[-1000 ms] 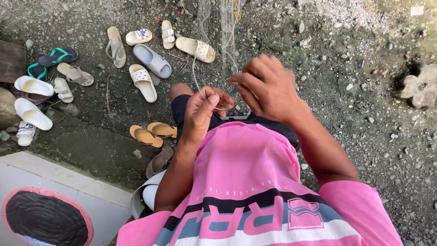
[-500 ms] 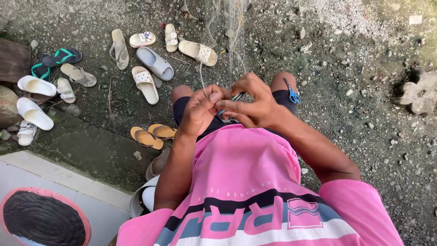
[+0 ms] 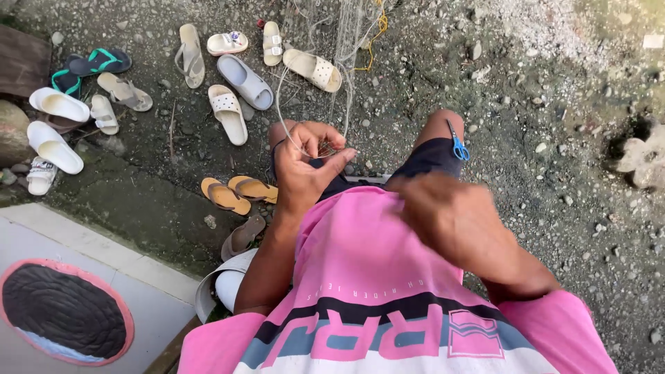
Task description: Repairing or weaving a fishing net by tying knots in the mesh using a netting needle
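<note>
My left hand (image 3: 308,163) is raised over my left knee, its fingers pinched on strands of a thin, pale fishing net (image 3: 346,48) that runs up and away across the gravel. My right hand (image 3: 443,215) is blurred and drawn back near my pink shirt, with its fingers curled. I cannot tell what, if anything, it holds. Small blue-handled scissors (image 3: 457,147) rest on my right knee.
Several sandals and slippers lie on the ground at upper left, with an orange pair (image 3: 239,192) close to my left leg. A yellow cord (image 3: 376,24) runs along the net. A concrete slab with a dark round patch (image 3: 62,312) is at lower left. Gravel and a pale rock (image 3: 641,163) lie to the right.
My right hand has left the net, where it met my left hand, and pulled back toward my body. My left hand stays on the strands.
</note>
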